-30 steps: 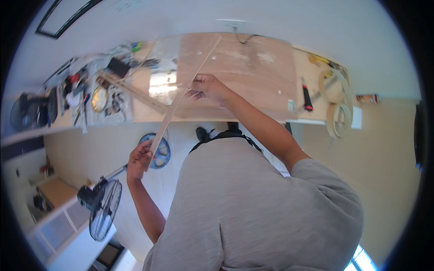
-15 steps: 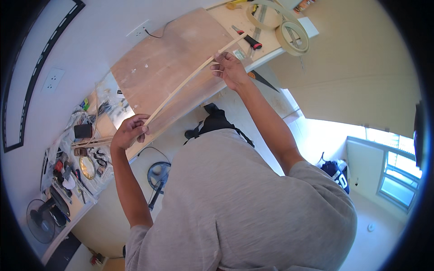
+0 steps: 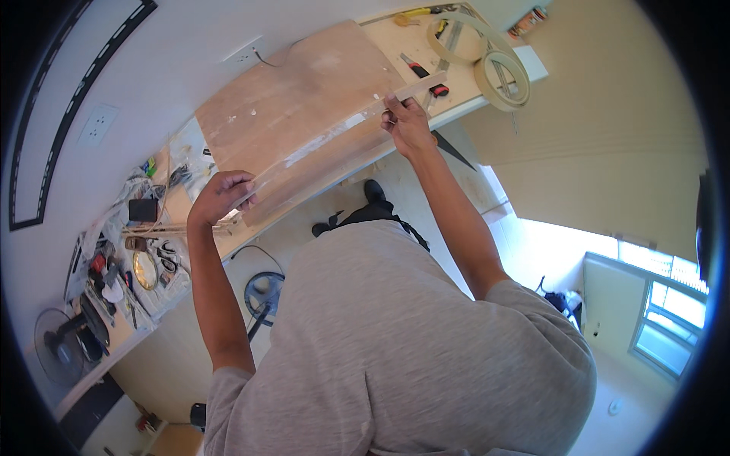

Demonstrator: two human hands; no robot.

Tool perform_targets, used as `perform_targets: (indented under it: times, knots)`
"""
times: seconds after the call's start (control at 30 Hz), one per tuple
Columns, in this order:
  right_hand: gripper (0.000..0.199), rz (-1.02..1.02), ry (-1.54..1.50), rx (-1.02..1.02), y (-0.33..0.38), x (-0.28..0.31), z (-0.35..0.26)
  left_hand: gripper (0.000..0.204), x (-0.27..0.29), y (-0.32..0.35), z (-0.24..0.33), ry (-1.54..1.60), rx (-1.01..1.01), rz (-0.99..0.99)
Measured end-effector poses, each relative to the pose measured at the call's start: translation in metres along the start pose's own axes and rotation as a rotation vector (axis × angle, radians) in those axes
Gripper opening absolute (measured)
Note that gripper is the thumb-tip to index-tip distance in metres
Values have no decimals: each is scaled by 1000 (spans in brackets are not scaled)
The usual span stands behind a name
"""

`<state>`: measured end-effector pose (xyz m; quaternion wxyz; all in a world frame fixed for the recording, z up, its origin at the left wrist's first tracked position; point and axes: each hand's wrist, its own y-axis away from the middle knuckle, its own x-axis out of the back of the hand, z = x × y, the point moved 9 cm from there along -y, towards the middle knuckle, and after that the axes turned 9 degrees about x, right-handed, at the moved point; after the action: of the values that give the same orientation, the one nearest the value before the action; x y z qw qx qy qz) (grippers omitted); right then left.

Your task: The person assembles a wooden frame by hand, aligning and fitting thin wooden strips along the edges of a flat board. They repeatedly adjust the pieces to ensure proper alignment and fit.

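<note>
A long, thin wooden strip [image 3: 325, 142] with whitish smears on its face slants across the front of the bench, low at the left and higher at the right. My left hand [image 3: 222, 197] pinches its left end between thumb and fingers. Close to the other end, my right hand [image 3: 411, 129] grips the strip, and a short length sticks out past the fingers. Behind the strip lies a flat brown wooden board [image 3: 296, 87]. A red and black utility knife [image 3: 422, 74] rests just beyond my right hand.
Cream rolls of band [image 3: 503, 80] lie at the bench's far right, near a printed tube [image 3: 528, 23]. Tools and a round gold-rimmed object [image 3: 146, 270] clutter the left side. A dark pointed blade [image 3: 455, 150] juts over the front edge. Fans stand at left [image 3: 61, 342] and below [image 3: 265, 292].
The strip has turned from its narrow edge to its broad, smeared face. Both hands still hold it; my right hand is slightly farther right and lower in view.
</note>
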<state>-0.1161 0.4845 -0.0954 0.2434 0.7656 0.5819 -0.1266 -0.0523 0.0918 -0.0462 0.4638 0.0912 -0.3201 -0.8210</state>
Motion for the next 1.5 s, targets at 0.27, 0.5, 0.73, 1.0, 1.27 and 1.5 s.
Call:
perform_targets:
  times: [0.27,0.5,0.73,1.0,1.27,1.5]
  knots:
    - [24,-128,-26,-54,-52,4,-8,29,1,-17,12,-52,-56,253]
    - [34,-116,-84,-90,-86,47,-33,43,12,-37,19,-244,-107,698]
    - [29,-111,-116,44,-90,110,-63,37,5,-76,52,-586,-176,904]
    - [25,-56,-197,74,-85,159,-72,38,-19,-106,98,-749,-268,958]
    - [25,-132,-314,138,-98,180,-94,36,-40,-115,131,-784,-259,982]
    - [30,71,-75,27,-167,172,-102,36,-97,-117,98,-509,-138,568]
